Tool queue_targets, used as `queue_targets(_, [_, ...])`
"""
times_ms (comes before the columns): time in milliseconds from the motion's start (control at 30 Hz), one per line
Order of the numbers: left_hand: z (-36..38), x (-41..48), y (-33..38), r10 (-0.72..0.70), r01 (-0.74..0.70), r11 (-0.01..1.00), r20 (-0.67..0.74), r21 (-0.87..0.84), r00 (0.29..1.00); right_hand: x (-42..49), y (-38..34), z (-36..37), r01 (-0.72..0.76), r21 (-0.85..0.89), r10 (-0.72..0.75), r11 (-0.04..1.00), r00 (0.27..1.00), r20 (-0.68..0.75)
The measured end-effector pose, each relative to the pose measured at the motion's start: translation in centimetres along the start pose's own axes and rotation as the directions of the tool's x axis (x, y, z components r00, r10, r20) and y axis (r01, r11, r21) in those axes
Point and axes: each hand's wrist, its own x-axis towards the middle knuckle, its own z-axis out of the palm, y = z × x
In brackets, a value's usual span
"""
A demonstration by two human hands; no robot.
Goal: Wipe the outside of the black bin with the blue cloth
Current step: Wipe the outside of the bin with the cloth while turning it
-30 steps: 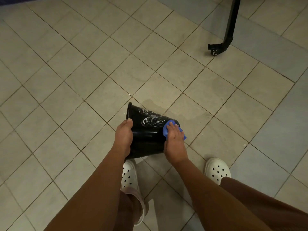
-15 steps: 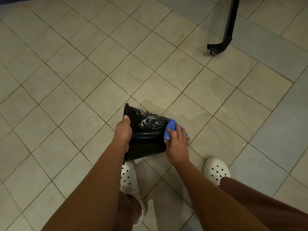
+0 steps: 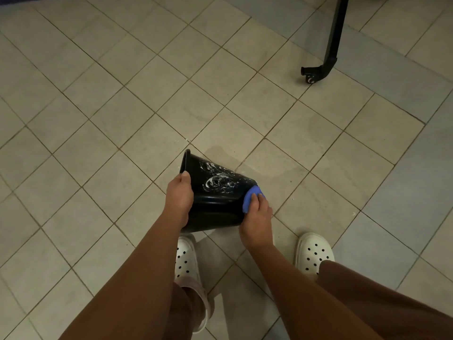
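The black bin (image 3: 215,204) is held tipped on its side above the tiled floor, its rim to the left and its base to the right. White soapy smears streak its upper wall. My left hand (image 3: 179,195) grips the rim end, thumb on the outside wall. My right hand (image 3: 257,217) presses the bunched blue cloth (image 3: 250,196) against the bin's base end at the right. Most of the cloth is hidden under my fingers.
Beige floor tiles (image 3: 122,106) run all around. A black metal leg with a caster wheel (image 3: 321,69) stands at the upper right. My feet in white perforated clogs (image 3: 315,251) stand just below the bin. A damp patch marks the tile beyond the bin.
My right hand with the cloth has slid slightly down along the base end of the bin. The bin has tilted a little, and my left hand keeps its grip on the rim.
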Motion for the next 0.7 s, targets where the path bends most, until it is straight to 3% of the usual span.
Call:
queue_targets(200, [-0.3,-0.1,-0.2,0.014,-0.014,1.000,0.022,0.013,1.000,0.6,-0.2,0.2,0.240,-0.012,-0.240,0.971,0.971,-0.003])
queue_targets(333, [-0.1,-0.3,-0.3,0.033,-0.032,0.999,0.015,-0.019,0.999,2.0,-0.5,-0.8,0.043,0.026,-0.045,0.999,0.995,0.086])
queue_targets(433, [0.1,-0.2,-0.3,0.050,-0.050,0.999,0.006,-0.018,0.999,1.2,-1.1,-0.5,-0.072,0.038,0.071,0.997,0.996,0.047])
queue_targets(567, [0.0,-0.2,-0.4,0.056,-0.056,0.998,0.004,-0.003,0.998,-0.3,-2.9,0.7,-0.046,0.022,0.046,0.999,0.999,0.008])
queue_targets(700, [-0.2,-0.2,-0.5,0.078,-0.078,0.997,0.005,-0.016,0.997,2.5,-2.0,-0.6,0.029,-0.011,-0.028,1.000,0.997,0.076])
